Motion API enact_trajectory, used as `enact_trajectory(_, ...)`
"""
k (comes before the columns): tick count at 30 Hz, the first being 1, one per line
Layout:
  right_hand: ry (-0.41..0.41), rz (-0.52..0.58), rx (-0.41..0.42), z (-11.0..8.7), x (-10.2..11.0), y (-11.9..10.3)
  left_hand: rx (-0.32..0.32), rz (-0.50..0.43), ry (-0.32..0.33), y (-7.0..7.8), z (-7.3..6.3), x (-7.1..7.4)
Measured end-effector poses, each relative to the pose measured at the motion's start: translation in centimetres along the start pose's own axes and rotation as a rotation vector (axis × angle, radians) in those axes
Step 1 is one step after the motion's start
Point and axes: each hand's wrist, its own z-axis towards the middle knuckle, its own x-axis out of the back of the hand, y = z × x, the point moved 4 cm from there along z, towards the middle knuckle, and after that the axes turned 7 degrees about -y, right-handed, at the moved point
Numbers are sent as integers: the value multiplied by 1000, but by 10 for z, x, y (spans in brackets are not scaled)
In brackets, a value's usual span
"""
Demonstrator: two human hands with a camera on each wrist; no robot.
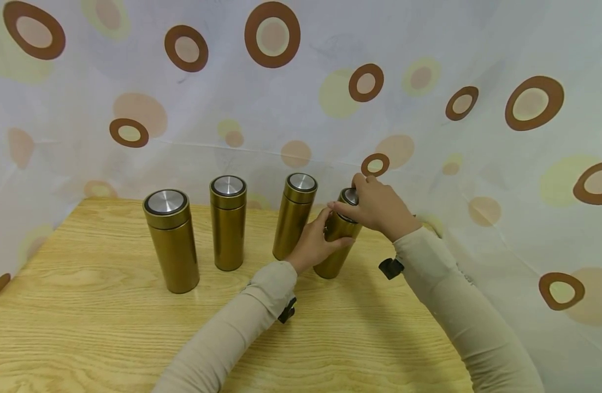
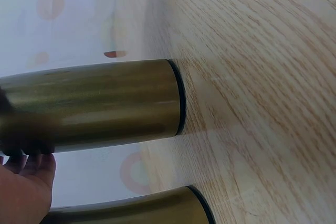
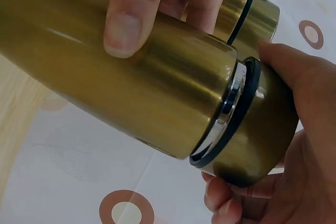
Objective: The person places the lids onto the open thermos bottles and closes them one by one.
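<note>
The rightmost gold thermos (image 1: 331,266) stands on the wooden table. My left hand (image 1: 311,245) grips its body, the thumb on the near side and the other fingers partly hidden behind. With my right hand (image 1: 383,208) I hold its lid (image 3: 265,124) from above, thumb and fingers around the rim. In the right wrist view the lid sits slightly tilted, and a strip of silver neck (image 3: 218,129) shows between it and the body. Just left of my left hand stands a second gold thermos (image 1: 293,224), its silver-topped lid on.
Two more gold thermoses, a slim one (image 1: 228,234) and a wider one (image 1: 175,251), stand lidded farther left on the table (image 1: 84,305). A white curtain (image 1: 291,109) with brown circles hangs behind the table and along its right side.
</note>
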Motion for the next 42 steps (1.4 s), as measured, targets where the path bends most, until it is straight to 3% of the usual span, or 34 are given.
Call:
enact_trajectory(6, 19, -5, 5, -1, 0, -1, -4, 7, 3, 0, 0, 0)
enact_trajectory(9, -9, 28, 23, -3, 2, -1, -13, 11, 5, 1, 0, 0)
enact_trajectory(12, -79, 109, 110, -6, 9, 0, -24, 5, 3, 0, 0, 0)
enact_trajectory(16, -195, 207, 303, -13, 23, 0, -27, -14, -6, -2, 1, 0)
enact_trajectory(21, -303, 184, 424, -17, 37, 4, -23, -11, -1, -2, 2, 1)
enact_trajectory(28, -393, 173, 418, -13, 39, 6, -27, -13, -1, -1, 2, 1)
enact_trajectory(42, -348, 111, 442, -10, 36, -1, -18, -23, -2, -2, 1, 0)
